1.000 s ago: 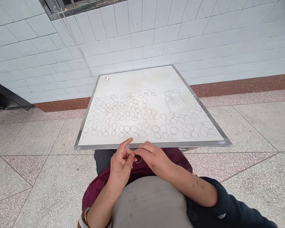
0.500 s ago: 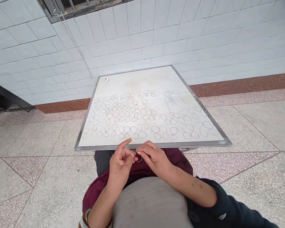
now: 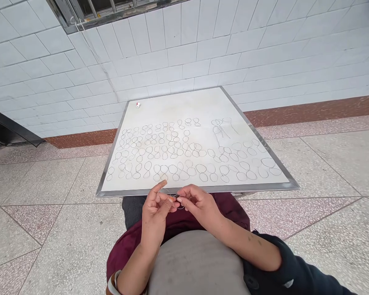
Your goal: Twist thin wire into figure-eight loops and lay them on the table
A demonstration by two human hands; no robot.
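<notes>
My left hand (image 3: 154,211) and my right hand (image 3: 201,203) meet above my lap, just in front of the table's near edge. Both pinch a thin wire loop (image 3: 181,207) between thumb and fingertips, and a fine curve of it shows beneath the fingers. My left index finger points up, away from the pinch. A small orange patch (image 3: 171,199) shows at the left thumb tip; I cannot tell what it is. Rows of thin figure-eight wire loops (image 3: 201,173) lie flat on the white tabletop (image 3: 175,100) beyond my hands.
Some loose, tangled wire strands (image 3: 221,130) lie at the right of the tabletop. A small white and red object (image 3: 138,105) sits in its far left corner. Metal trim (image 3: 264,144) edges the table. Behind it rises a white tiled wall (image 3: 184,57).
My right fingers have shifted slightly at the pinch and look a little more raised and spread. A thin wire curve now shows above the left fingers. The loops on the table lie unchanged.
</notes>
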